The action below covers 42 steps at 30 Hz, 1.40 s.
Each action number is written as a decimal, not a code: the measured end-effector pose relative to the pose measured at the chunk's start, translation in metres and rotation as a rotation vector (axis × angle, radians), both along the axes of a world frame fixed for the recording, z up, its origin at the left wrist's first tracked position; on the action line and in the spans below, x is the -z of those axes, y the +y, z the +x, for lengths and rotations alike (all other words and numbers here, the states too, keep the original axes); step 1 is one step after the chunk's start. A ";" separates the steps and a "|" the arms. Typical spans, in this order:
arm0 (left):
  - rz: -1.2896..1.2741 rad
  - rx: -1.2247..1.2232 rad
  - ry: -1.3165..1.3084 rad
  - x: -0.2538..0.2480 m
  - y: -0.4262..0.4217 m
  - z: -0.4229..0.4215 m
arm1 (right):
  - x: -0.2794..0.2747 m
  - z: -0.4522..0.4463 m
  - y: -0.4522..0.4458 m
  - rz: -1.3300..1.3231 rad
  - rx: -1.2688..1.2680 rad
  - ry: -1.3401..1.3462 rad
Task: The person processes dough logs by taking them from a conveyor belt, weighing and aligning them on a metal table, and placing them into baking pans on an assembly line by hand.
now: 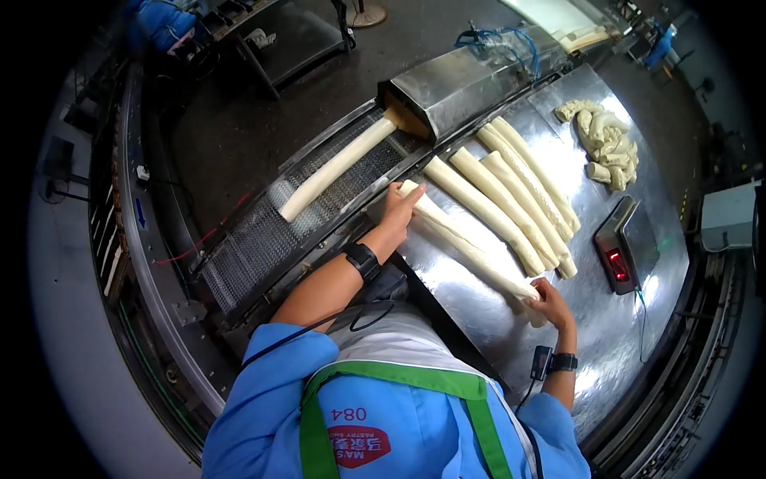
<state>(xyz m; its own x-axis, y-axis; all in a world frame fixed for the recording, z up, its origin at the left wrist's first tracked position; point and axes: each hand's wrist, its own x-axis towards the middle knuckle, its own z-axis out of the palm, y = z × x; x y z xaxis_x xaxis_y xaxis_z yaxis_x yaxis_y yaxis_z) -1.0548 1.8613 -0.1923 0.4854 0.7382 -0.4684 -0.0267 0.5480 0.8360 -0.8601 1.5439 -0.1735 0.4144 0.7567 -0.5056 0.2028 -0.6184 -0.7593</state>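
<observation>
A long pale dough roll stretches between my two hands over the metal table. My left hand grips its upper end beside the conveyor edge. At the lower end, my right hand has its fingers closed around the dough. Several similar dough logs lie side by side on the table just beyond the held one. Another dough log rests along the mesh conveyor belt, its far end at the opening of a metal housing.
A heap of shorter dough pieces sits at the table's far right. Nearer is a scale with a red display and a cable. A dark metal stand is beyond the conveyor. A person in blue is at the upper left.
</observation>
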 end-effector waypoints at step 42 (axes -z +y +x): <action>0.883 0.304 1.346 -0.007 0.073 -0.363 | 0.041 -0.018 0.099 -0.071 -0.044 -1.148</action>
<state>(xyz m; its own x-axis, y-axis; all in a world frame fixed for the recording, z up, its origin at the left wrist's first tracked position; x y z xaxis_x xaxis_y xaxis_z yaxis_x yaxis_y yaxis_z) -1.4173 1.9342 -0.1855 0.2697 0.9498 -0.1589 0.9501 -0.2355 0.2046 -0.8784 1.6426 -0.2147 0.6323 0.7667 0.1110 0.7746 -0.6278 -0.0766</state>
